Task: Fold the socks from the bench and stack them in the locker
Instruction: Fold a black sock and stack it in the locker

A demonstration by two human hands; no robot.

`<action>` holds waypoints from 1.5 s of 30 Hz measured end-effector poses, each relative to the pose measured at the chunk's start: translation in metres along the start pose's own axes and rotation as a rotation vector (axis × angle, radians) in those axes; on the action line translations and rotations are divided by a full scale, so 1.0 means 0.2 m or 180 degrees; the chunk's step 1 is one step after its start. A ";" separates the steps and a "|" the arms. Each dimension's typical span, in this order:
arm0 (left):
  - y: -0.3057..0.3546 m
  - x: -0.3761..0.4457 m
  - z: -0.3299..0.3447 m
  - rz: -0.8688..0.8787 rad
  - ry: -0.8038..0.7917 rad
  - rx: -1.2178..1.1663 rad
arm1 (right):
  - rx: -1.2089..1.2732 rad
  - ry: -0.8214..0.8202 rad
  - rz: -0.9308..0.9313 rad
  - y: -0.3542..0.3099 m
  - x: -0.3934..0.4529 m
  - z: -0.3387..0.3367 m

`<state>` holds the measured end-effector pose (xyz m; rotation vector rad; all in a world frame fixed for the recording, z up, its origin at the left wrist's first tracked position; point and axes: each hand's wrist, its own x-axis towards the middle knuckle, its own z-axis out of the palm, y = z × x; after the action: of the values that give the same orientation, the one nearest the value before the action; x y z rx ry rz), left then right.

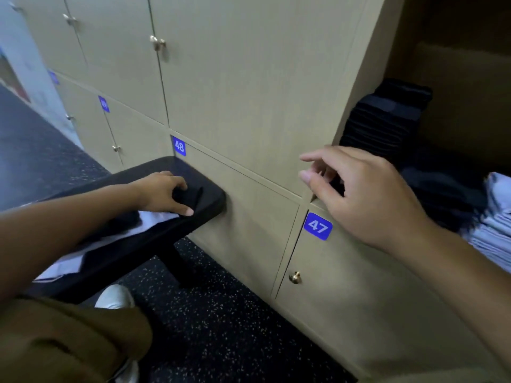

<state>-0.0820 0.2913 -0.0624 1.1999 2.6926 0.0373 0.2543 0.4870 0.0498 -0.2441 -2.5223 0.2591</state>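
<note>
Beige lockers point(249, 87) back a black bench point(154, 228) whose end carries a dark sock point(188, 196) gripped by the left hand point(163, 193) — beside the open locker's stacked dark socks point(387, 117) the right hand point(367, 194) hovers, fingers loosely spread, holding nothing.

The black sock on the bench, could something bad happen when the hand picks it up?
Maybe. The left hand grips the black sock near the bench end, so it might slip to the floor. The white socks beside it could get dragged along. The tall black stack in the locker looks like it could topple.
</note>
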 end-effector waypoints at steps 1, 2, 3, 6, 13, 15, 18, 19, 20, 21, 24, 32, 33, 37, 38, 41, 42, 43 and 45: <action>0.00 0.00 0.00 0.0016 -0.0011 0.0077 | 0.0014 -0.0076 -0.0010 -0.01 0.00 0.02; 0.00 0.00 0.01 0.0025 -0.0012 0.0152 | 0.0032 -0.0153 -0.0014 -0.01 0.00 0.03; 0.01 0.00 0.01 0.0027 0.0012 0.0173 | 0.0053 -0.0224 -0.0018 -0.01 -0.01 0.05; 0.02 -0.02 0.02 0.0118 0.0177 0.0043 | 0.0117 -0.0404 0.0030 -0.02 -0.01 0.07; 0.06 -0.06 0.00 0.0190 0.0539 -0.0072 | 0.0296 -0.0574 0.0176 -0.02 -0.01 0.08; 0.10 -0.07 -0.06 0.0252 0.0772 -0.0338 | 0.0393 -0.0598 0.0223 -0.02 -0.01 0.09; 0.18 -0.12 -0.18 0.0297 0.1181 -0.1195 | 0.0894 -0.0503 0.0451 -0.01 -0.01 0.11; 0.21 -0.14 -0.22 0.0333 0.1221 -0.1620 | 0.1200 -0.0478 0.0589 -0.01 -0.01 0.11; 0.23 -0.16 -0.26 0.0395 0.1193 -0.2129 | 0.1512 -0.0483 0.0716 -0.02 0.00 0.11; 0.26 -0.18 -0.30 0.0467 0.1112 -0.2648 | 0.1786 -0.0498 0.0829 -0.02 0.00 0.12; 0.36 -0.25 -0.37 0.0726 0.0822 -0.3675 | 0.2281 -0.0520 0.1083 -0.02 0.01 0.13; 0.63 -0.33 -0.42 0.1087 -0.0433 -0.5359 | 0.2516 -0.0972 0.1492 0.01 0.01 0.17; 0.65 -0.33 -0.42 0.1136 -0.0597 -0.5463 | 0.2602 -0.1106 0.1513 0.02 0.01 0.17; 0.71 -0.35 -0.43 0.1144 -0.0869 -0.5763 | 0.2779 -0.1416 0.1649 0.03 0.01 0.16; 0.72 -0.36 -0.43 0.1123 -0.0883 -0.5816 | 0.2861 -0.1484 0.1720 0.04 0.01 0.17; 0.73 -0.36 -0.43 0.1112 -0.1010 -0.6076 | 0.2968 -0.1689 0.1814 0.06 0.00 0.18; 0.73 -0.37 -0.43 0.1096 -0.1067 -0.6172 | 0.2907 -0.1738 0.1786 0.06 0.00 0.19; 0.73 -0.37 -0.43 0.1081 -0.1110 -0.6247 | 0.2835 -0.1754 0.1745 0.05 -0.01 0.19; 0.73 -0.37 -0.43 0.1069 -0.1139 -0.6280 | 0.2772 -0.1679 0.1650 0.04 -0.01 0.20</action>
<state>0.0578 0.3383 0.0490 0.6310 0.9514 1.7020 0.2330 0.4894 0.0144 -0.5085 -2.4975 1.7540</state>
